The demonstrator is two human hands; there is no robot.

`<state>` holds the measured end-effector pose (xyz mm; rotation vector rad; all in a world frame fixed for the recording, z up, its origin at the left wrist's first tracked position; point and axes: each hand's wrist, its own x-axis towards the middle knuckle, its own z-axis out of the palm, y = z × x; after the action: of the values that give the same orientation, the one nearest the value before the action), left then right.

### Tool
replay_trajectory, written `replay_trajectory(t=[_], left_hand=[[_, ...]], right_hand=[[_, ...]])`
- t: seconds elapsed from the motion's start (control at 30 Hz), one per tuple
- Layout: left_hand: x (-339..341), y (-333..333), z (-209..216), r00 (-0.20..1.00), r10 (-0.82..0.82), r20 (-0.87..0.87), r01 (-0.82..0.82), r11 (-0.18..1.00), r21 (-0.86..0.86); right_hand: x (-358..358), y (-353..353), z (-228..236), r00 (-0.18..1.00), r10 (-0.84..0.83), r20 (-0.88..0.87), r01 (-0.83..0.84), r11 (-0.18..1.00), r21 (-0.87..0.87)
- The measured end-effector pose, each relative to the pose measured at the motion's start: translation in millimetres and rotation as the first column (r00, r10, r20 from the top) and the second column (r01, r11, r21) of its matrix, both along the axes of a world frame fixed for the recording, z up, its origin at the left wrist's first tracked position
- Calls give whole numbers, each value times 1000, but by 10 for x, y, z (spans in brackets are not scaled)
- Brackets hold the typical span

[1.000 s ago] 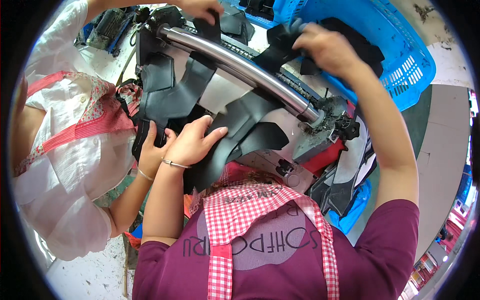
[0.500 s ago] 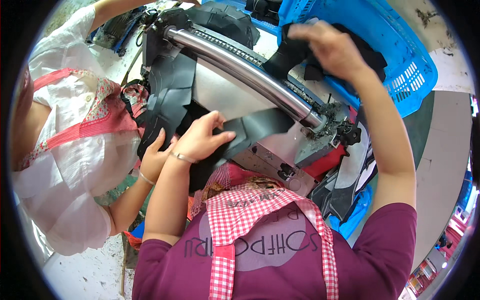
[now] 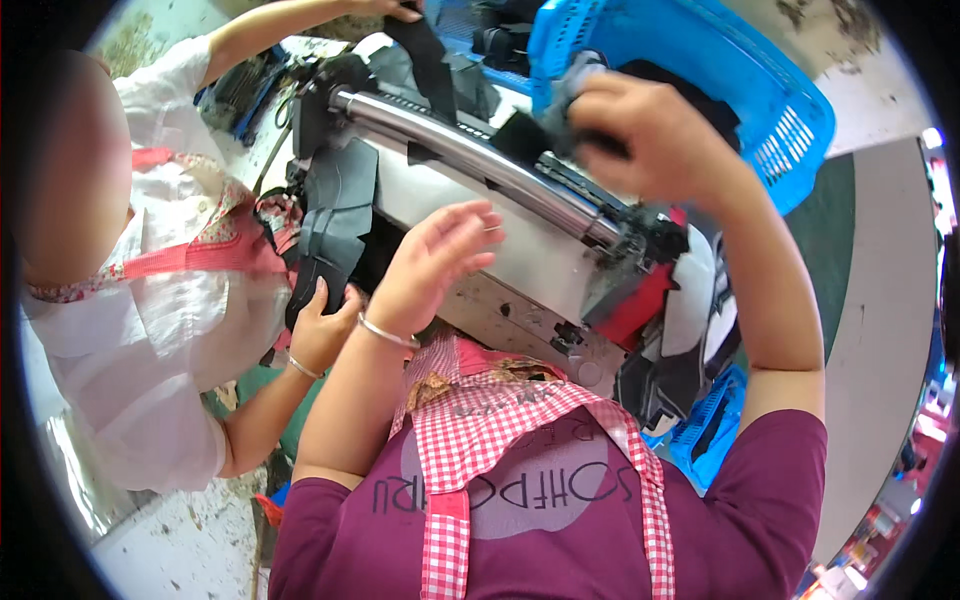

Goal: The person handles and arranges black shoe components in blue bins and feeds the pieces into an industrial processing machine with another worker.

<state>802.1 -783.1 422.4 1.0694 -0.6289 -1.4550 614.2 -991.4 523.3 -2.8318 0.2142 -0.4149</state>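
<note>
My left hand (image 3: pixel 445 258) hovers over the pale metal plate (image 3: pixel 430 190) of a roller machine, fingers apart and nothing in them. Over at the near corner of a blue plastic crate (image 3: pixel 815 120), my right hand (image 3: pixel 655 135) is smeared by motion, its fingers curled round a dark cut piece (image 3: pixel 600 150). Between the two hands runs the machine's shiny metal roller (image 3: pixel 480 165). Small black pieces (image 3: pixel 423 154) show along the roller's edge.
A co-worker on the left has one hand (image 3: pixel 325 330) on a stack of black cut pieces (image 3: pixel 340 200). Their other hand (image 3: pixel 395 8) holds a black strip (image 3: pixel 425 60) at the roller's far side. More dark pieces (image 3: pixel 660 400) hang at the machine's right end.
The black strip under my left hand has gone from it, and that hand has lifted and opened. My right hand has shifted slightly, now with a dark piece. The co-worker's strip has come into view.
</note>
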Motion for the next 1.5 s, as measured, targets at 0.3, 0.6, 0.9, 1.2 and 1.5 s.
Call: replay_trajectory(t=[0.3,0.6,0.9,1.2,1.5], left_hand=[[-420,291,120,988,-11,157,-8,993,117],[-626,389,608,995,-52,-82,31,971,-236],[-2098,-515,399,940,-336,-58,321,930,-179],[-2548,-523,-216,756,169,632,164,886,-434],[-2608,-452,-82,928,8,372,89,966,-243]], right_hand=[[-554,2345,-696,987,149,61,-124,945,-304],[-1873,2720,-558,516,-656,551,560,745,362],[-3063,2554,-2360,-449,-875,-182,856,-480,191],[-3261,2418,-1442,-284,-957,63,776,-190,601],[-2261,1949,-617,483,-874,-58,709,352,611]])
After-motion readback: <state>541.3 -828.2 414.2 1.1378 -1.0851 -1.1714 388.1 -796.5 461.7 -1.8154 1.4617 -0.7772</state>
